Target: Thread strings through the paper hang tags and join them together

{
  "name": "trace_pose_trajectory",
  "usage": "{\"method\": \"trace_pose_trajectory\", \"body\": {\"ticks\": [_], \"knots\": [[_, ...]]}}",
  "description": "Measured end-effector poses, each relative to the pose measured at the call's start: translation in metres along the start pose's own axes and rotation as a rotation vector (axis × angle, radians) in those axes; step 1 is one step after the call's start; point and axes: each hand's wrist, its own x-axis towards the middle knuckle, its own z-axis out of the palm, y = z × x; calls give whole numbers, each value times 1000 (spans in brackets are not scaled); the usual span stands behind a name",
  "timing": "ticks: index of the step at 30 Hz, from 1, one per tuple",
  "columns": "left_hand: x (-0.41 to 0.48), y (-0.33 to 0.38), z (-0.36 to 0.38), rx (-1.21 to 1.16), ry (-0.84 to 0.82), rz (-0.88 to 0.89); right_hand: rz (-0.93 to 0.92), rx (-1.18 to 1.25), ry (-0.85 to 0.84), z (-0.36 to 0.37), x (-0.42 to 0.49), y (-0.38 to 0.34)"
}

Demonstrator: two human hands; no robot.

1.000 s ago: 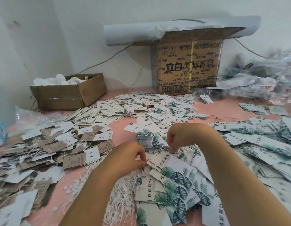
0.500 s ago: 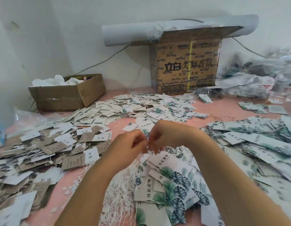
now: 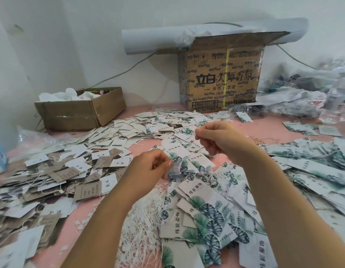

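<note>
Now | left hand [image 3: 148, 167] pinches tag stack [image 3: 175, 168] | right hand [image 3: 220, 141] above it, pinched, contents unclear

Bright, soft, even light, src unclear; no hard shadows, just faint shade under my arms [image 3: 113, 219] on the table [image 3: 268, 124]. Wall [image 3: 90, 45] a bit washed out. Ctr sharp; bags [image 3: 307, 97] far R blurry, L-edge tags [image 3: 16, 190] smeared. Wide-angle bend at edges.

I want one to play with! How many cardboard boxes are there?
2. A low open box sits at the back left with white stuff inside; a taller printed box stands at the back middle. The plastic bags at right could hide more.
</note>
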Motion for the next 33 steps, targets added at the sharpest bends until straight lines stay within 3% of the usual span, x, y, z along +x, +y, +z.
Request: {"method": "trace_pose_trajectory", "body": {"ticks": [2, 4, 6, 8, 14, 17, 20, 23, 28, 33], "knots": [[0, -2, 1, 28, 8, -11, 17, -71, 27, -2, 0, 2], [1, -3, 2, 38, 10, -22, 40, -363, -18, -6, -3, 1], [1, -4, 3, 26, 12, -13, 107, -719, -173, -5, -7, -3], [1, -3, 5, -3, 8, 1, 152, -856, -312, 1, -9, -6], [4, -6, 11, -74, 37, -5, 23, -490, -487, 36, -3, 0], [5, -9, 16, -92, 69, -9, -30, -570, -371, 50, 3, 11], [4, -14, 26, -84, 130, -36, -91, -744, -52, 52, 11, 27], [6, -22, 33, 0, 178, -103, -17, -851, 229, 48, 15, 38], [6, -34, 36, 113, 145, -224, 85, -905, 214, 47, 18, 47], [6, -37, 42, 144, 78, -187, 103, -800, 222, 51, 21, 49]]}}
